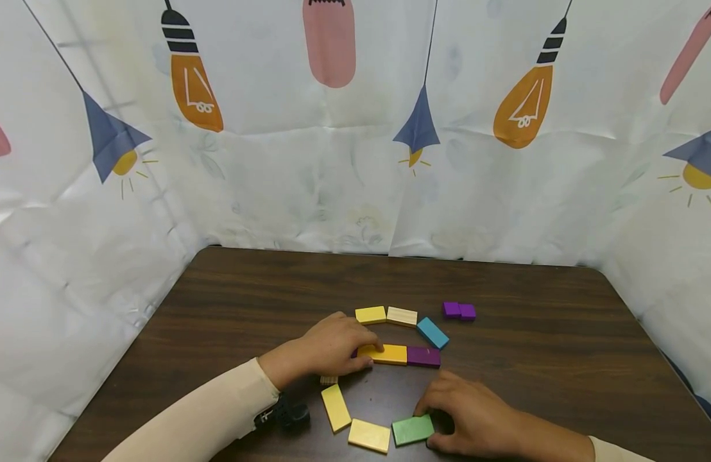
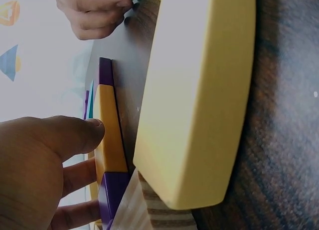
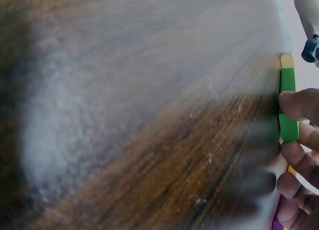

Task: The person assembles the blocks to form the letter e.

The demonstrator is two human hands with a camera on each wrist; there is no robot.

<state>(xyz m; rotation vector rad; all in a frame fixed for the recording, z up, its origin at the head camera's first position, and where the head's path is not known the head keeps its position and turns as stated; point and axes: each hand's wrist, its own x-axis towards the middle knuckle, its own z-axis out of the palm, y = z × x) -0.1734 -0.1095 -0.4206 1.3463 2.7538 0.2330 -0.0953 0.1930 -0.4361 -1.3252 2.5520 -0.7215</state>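
My left hand (image 1: 337,343) pinches an orange block (image 1: 393,355) in the middle row, thumb on its near side and fingers across it. A purple block (image 1: 423,357) adjoins its right end; another purple block (image 2: 113,190) meets its other end. In front, my right hand (image 1: 473,410) grips a green block (image 1: 412,430) lying on the table, between thumb and fingers. Just left of the green block is a pale yellow block (image 1: 369,436), a small gap between them. A second yellow block (image 1: 335,408) slants up toward a striped wooden block (image 1: 329,380), partly hidden by the left hand.
Behind the middle row, a yellow block (image 1: 371,315), a plain wooden block (image 1: 402,316) and a blue block (image 1: 432,332) form a curve. Two small purple blocks (image 1: 459,312) lie apart at the back right. A printed white curtain (image 1: 286,192) surrounds the dark wooden table (image 1: 540,333).
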